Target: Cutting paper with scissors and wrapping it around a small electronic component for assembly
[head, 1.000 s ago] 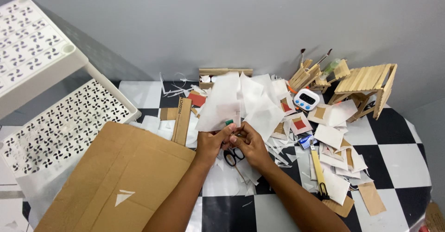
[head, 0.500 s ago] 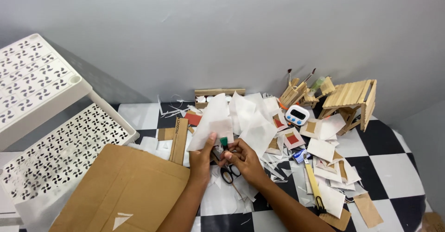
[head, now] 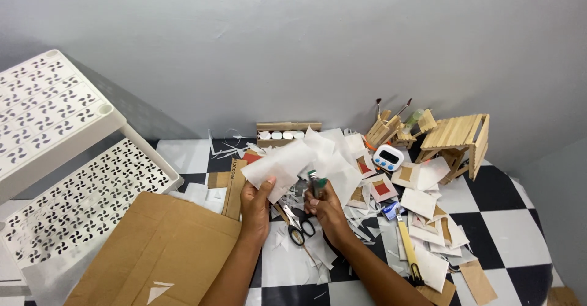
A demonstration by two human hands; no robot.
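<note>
A white rack (head: 55,159) stands off the table's left edge, and a flattened cardboard sheet (head: 153,251) lies over the near left corner of the checkered table (head: 520,220). The left hand (head: 257,205) pinches a white paper sheet (head: 278,165) and lifts it above the table's middle. Below the hands, scissors (head: 298,226) lie on paper scraps (head: 287,263). The right hand (head: 324,211) is closed around a small green-capped tube (head: 316,182), held upright just beside the paper. Right of it, a white timer (head: 387,157) sits among paper squares (head: 422,202) near the far edge. A stick chair (head: 458,138) stands at the far right.
</note>
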